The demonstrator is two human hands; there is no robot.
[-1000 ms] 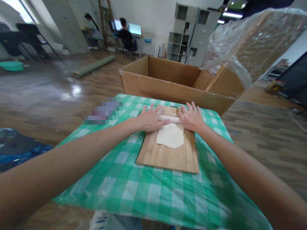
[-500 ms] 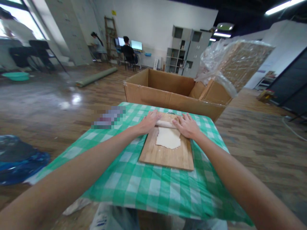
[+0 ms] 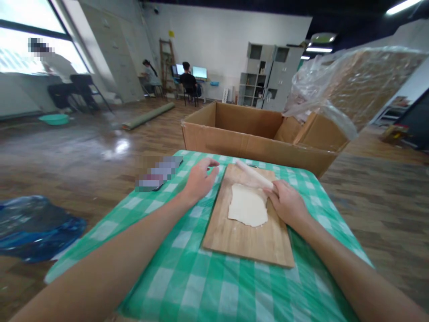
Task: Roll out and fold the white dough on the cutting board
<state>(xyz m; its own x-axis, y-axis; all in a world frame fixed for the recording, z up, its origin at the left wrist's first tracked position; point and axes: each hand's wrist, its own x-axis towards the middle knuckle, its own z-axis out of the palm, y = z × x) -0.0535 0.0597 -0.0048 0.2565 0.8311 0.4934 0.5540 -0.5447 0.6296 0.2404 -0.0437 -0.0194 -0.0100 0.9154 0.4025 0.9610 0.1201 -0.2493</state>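
**Rolling pin slewed diagonal, one hand on it**

While the right hand [image 3: 288, 203] grips the near-right end of the rolling pin [image 3: 254, 175], fingers curled shut round it, the left hand [image 3: 200, 180] is off the pin: half open, fingers loosely bent, holding nothing, just left of the cutting board [image 3: 248, 235] over the green check cloth [image 3: 187, 268]. Pin's long axis runs diagonal, far-left to near-right; free end points to the board's far edge, twd the cardboard box [image 3: 254, 143]. Can't tell if the pin lies on the board or is lifted a bit. Dough sheet [image 3: 248, 205] lies flat on the board's far half, pin along its far-right edge, right hand touching its right side. Blurred flat item sits on the cloth, far left of the left hand. Plastic-wrapped bundle [image 3: 362, 85] far right, above the box.
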